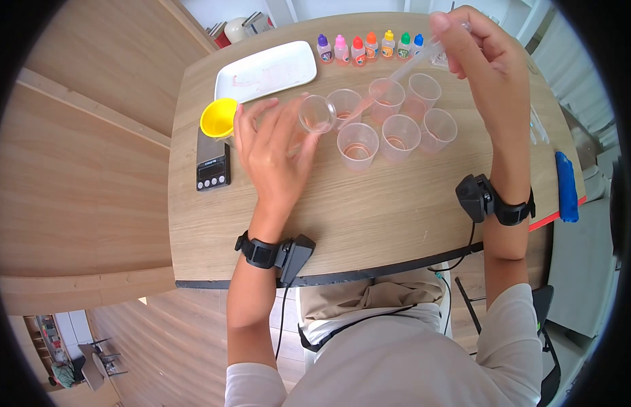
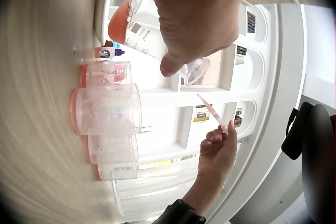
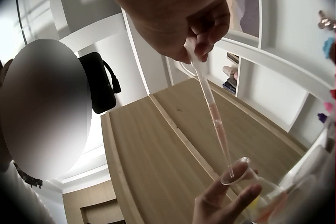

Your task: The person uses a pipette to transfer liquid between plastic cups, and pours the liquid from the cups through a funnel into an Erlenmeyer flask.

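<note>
The clear dropper (image 1: 417, 60) slants down from the top right toward the middle of the head view. Its thin tip is just at the open mouth of the see-through flask (image 1: 317, 114), and pink water shows inside the dropper. The flask is tipped over and has orange-red water in it. The left hand (image 1: 271, 149) has its fingers bent around the flask. The right hand (image 1: 495, 78) pinches the dropper's top end. Six clear cups (image 1: 357, 146) stand close together right of the flask, with pinkish water low down. Behind them is a row of little color bottles (image 1: 358, 51). A white tray (image 1: 264, 64) lies at the upper left, near a yellow cup (image 1: 219, 117) and a scale (image 1: 213, 173).
</note>
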